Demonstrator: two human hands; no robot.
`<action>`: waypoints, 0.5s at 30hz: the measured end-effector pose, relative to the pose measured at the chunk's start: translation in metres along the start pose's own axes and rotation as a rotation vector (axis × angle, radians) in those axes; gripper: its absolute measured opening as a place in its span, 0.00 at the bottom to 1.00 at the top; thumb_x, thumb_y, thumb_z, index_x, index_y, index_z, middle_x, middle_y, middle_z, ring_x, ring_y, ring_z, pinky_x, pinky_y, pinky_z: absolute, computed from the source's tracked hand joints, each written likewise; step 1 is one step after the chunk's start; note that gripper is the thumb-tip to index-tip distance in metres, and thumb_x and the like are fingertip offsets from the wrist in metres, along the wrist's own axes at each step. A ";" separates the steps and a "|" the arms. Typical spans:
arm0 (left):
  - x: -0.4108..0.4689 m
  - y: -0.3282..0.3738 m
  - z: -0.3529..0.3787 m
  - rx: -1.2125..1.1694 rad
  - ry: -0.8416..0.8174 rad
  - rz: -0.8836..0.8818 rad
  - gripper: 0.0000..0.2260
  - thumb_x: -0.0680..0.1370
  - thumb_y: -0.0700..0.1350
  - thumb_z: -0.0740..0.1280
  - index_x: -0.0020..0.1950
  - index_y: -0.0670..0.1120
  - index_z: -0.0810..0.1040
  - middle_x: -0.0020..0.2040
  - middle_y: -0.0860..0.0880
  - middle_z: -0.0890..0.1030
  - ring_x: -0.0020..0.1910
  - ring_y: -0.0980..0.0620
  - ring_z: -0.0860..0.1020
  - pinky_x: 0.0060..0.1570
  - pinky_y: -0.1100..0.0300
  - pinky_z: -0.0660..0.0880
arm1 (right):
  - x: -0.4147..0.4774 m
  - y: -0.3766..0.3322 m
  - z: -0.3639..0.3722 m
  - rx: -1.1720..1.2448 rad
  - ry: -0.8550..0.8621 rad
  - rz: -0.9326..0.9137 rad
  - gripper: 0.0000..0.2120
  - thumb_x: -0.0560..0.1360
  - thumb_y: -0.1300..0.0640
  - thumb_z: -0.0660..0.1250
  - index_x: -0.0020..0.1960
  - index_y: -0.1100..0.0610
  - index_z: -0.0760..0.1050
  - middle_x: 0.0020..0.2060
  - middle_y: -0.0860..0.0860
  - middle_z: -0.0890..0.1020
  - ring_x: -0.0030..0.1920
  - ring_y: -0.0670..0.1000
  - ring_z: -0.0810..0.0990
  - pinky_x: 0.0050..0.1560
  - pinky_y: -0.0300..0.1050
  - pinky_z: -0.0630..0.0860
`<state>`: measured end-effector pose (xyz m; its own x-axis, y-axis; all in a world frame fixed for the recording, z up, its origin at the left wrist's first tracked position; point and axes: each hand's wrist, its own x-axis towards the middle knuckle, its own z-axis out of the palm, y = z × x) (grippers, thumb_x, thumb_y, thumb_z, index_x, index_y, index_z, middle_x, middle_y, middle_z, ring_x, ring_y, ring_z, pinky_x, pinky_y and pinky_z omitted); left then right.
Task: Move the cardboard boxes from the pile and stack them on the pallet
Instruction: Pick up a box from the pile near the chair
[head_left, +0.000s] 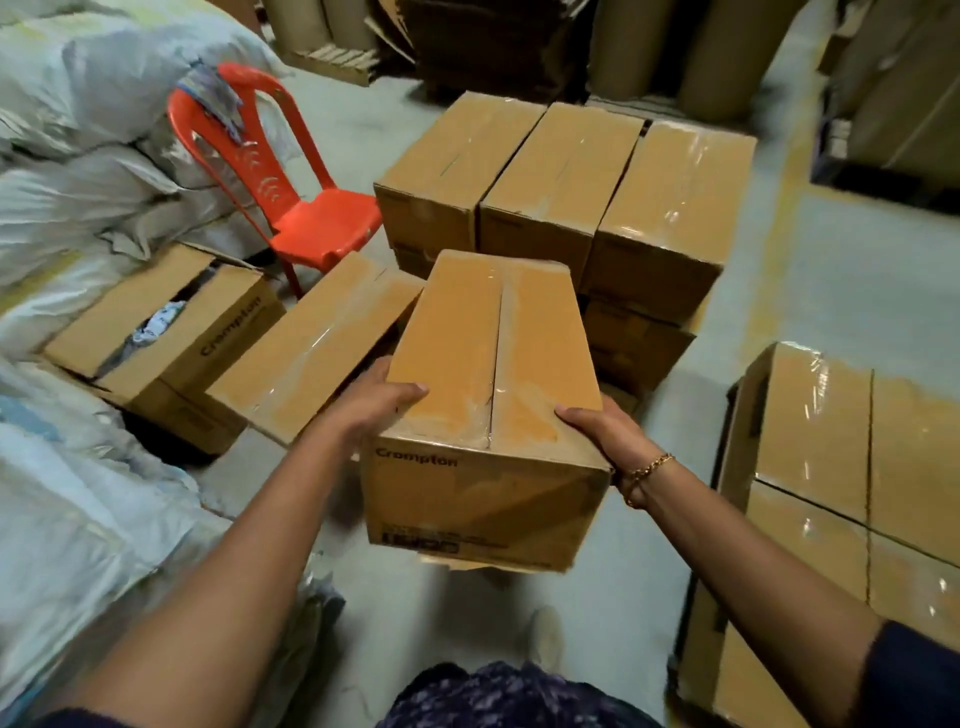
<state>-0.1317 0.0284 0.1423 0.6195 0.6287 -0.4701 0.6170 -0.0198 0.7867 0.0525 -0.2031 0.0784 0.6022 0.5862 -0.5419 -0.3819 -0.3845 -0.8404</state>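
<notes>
Cardboard box (493, 364) gripped between our left hand (374, 400) and right hand (597, 431) at its near end, long axis pointing straight at the stack (571, 171) ahead.

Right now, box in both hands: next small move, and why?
Probably carry the held box forward toward the stack just beyond it and lower it there. The left hand and right hand grip its near corners, it hangs off the floor, and the stack's top row holds three boxes.
</notes>
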 end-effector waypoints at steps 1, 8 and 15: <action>-0.003 0.001 0.011 0.022 -0.024 0.000 0.27 0.80 0.49 0.70 0.77 0.50 0.66 0.69 0.53 0.74 0.65 0.52 0.73 0.64 0.53 0.70 | -0.013 0.007 -0.010 0.023 0.030 0.003 0.29 0.72 0.47 0.76 0.69 0.52 0.71 0.57 0.51 0.83 0.56 0.54 0.83 0.50 0.48 0.79; -0.046 -0.006 0.091 0.050 -0.266 0.039 0.17 0.80 0.45 0.70 0.68 0.48 0.74 0.54 0.51 0.80 0.48 0.57 0.78 0.41 0.63 0.71 | -0.121 0.077 -0.059 0.174 0.270 0.018 0.25 0.72 0.50 0.75 0.66 0.54 0.74 0.54 0.54 0.85 0.54 0.57 0.84 0.57 0.55 0.81; -0.111 -0.028 0.168 0.159 -0.511 0.068 0.14 0.80 0.44 0.70 0.64 0.45 0.74 0.55 0.48 0.81 0.47 0.54 0.78 0.44 0.60 0.73 | -0.243 0.155 -0.083 0.346 0.509 0.066 0.27 0.73 0.51 0.74 0.68 0.54 0.69 0.63 0.55 0.80 0.57 0.55 0.82 0.62 0.56 0.78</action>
<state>-0.1355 -0.1716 0.1053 0.7933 0.1641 -0.5863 0.6087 -0.1899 0.7704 -0.0951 -0.4641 0.0810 0.7961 0.1226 -0.5926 -0.5833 -0.1050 -0.8054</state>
